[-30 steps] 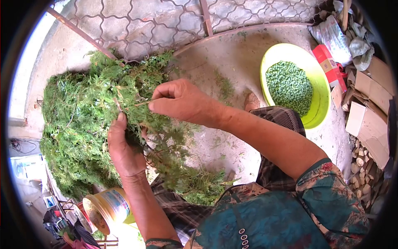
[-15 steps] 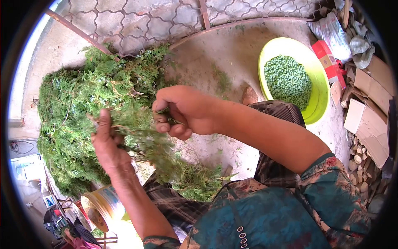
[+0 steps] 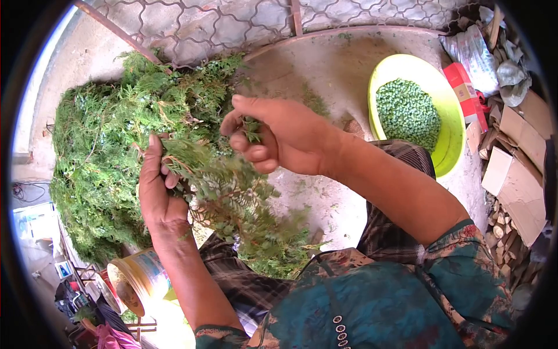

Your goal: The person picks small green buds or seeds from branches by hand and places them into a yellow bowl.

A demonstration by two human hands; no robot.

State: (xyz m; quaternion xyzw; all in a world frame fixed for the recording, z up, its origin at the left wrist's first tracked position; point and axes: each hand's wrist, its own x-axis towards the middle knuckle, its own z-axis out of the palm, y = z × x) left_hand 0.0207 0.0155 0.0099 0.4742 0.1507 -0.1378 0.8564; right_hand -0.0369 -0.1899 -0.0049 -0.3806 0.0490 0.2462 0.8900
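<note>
My left hand [image 3: 163,189] is closed around the stem of an evergreen branch [image 3: 226,192], whose feathery green fronds spread to the right and down below my right hand. My right hand [image 3: 285,136] is held just above the branch, its fingers curled around small green pieces [image 3: 251,129] that look like bits of sprig or cones. Behind my left hand rises a big heap of cut evergreen branches [image 3: 99,163]. At the upper right, a yellow-green basin [image 3: 450,154] holds a mass of small green cones [image 3: 407,110].
More cuttings [image 3: 276,256] lie on the floor between my legs. A wavy metal lattice [image 3: 226,29] runs along the back. A red box [image 3: 462,93], cardboard [image 3: 517,180] and cut wood [image 3: 498,231] line the right side. A tipped bucket [image 3: 139,282] is at lower left.
My right hand has risen and moved right, away from the branch, with green bits in its fingers. My left hand has shifted slightly right, still gripping the branch.
</note>
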